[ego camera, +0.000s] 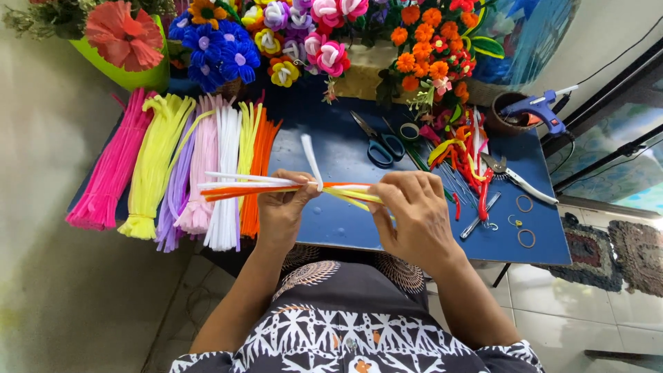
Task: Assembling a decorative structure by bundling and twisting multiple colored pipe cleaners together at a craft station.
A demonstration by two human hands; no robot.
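Note:
My left hand (282,211) and my right hand (414,213) hold a small bunch of pipe cleaners (242,186), white, orange and yellow, level above the blue table (331,221). A single white pipe cleaner (311,157) is wound around the bunch's middle and sticks up toward the far side. The left hand pinches the bunch at that wrap. The right hand grips the bunch's right end, hiding most of it.
Bundles of pink, yellow, purple, white and orange pipe cleaners (173,173) lie at the left. Blue-handled scissors (378,144), pliers (514,176), a blue glue gun (542,107), loose stems, rubber bands and finished pipe-cleaner flowers (304,34) sit across the table.

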